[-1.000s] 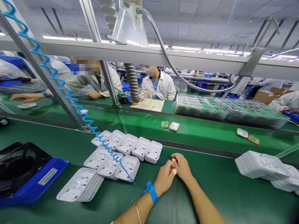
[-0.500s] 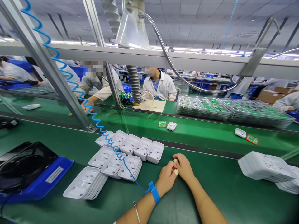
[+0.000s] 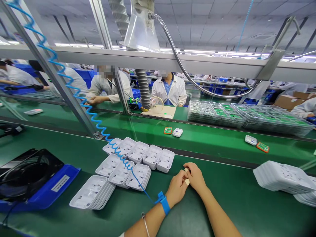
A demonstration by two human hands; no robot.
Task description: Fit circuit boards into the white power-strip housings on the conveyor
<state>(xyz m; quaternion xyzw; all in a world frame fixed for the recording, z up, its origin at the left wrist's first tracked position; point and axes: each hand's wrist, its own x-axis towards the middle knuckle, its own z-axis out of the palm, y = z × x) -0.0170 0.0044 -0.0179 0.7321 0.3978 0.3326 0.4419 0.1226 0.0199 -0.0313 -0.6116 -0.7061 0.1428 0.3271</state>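
My left hand (image 3: 176, 188) and my right hand (image 3: 196, 177) rest together on the green bench, fingers curled in and touching. Pale finger cots (image 3: 187, 181) cover some fingertips. Nothing shows in either hand, though the inner fingers are partly hidden. A blue wrist strap (image 3: 163, 203) circles my left wrist, joined to a coiled blue cord (image 3: 92, 113). Left of my hands, white plastic housings (image 3: 165, 159) sit in several nested stacks. Farther right lies a leaning stack of white housings (image 3: 278, 176).
On the green conveyor (image 3: 209, 138) beyond lie a green circuit board (image 3: 168, 130) with an orange edge, a small white cover (image 3: 177, 132) and a similar pair. Clear trays (image 3: 214, 113) are piled behind. A black fan (image 3: 32, 174) in a blue holder stands left. Co-workers sit opposite.
The boards and white covers on the conveyor have shifted left. A co-worker at the far left has drawn a hand back from the belt. My hands keep their place and pose.
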